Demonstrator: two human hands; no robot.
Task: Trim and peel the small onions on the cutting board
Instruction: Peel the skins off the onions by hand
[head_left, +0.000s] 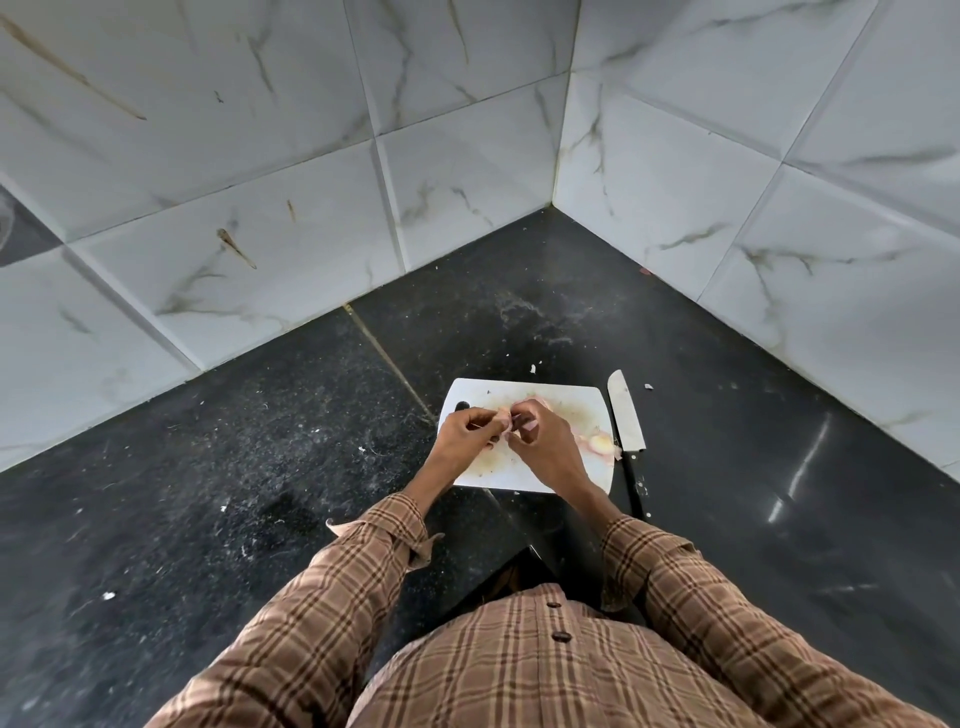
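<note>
hands (506, 434), two, around one onion (503, 422)

Black speckled counter (208, 467), kinda dusty with pale crumbs; white marble-look wall tiles (260, 156) meet in a corner (558, 197); light glints off the right side.

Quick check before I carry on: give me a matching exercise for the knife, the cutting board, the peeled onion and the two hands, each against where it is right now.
Things:
1. knife
2. cutting board
3. peeled onion
4. left hand and right hand

Places:
A. under the hands, on the dark counter
B. on the board's right part, near the knife
C. above the board, pinching a small onion between them
D. on the counter, along the board's right edge

Pairs: 1-D, 2-A, 3-B, 4-C
</note>
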